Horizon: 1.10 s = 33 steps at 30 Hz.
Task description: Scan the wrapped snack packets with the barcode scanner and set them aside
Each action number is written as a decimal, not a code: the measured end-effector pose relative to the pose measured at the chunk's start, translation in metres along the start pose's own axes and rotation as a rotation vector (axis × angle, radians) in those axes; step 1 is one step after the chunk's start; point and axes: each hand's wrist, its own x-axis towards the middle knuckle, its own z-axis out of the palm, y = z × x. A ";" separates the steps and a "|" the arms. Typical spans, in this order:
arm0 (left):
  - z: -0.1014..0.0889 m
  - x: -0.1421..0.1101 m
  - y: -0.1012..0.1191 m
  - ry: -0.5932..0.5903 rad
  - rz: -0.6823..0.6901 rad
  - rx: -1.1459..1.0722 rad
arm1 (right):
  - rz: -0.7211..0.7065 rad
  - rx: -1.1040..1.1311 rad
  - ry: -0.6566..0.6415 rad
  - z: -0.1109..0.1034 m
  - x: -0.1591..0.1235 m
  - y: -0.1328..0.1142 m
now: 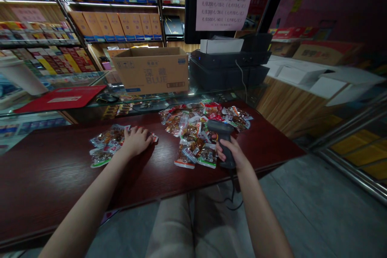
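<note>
R hand (231, 153) grips matte, pistol-shaped scanner (223, 139) nr shiny plastic pkts (193, 137).

dk red-brn wood-grain tabletop (60, 149), blk-gry scanner (227, 145), bright red folder (62, 98)

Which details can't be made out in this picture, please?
All in the head view:
- Left hand: its grip, hidden by its own back.
- Snack packets: small print, too small and blurred.
- Barcode scanner: its trigger, hidden by the right hand.
- Cardboard box: contents, hidden by its front wall.
- Monitor: its display side, mostly behind the pink notice.
- White cup: cut off by the left edge.
</note>
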 end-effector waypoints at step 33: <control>0.016 0.056 0.117 0.472 0.317 -1.135 | 0.005 -0.017 0.009 -0.001 -0.002 -0.001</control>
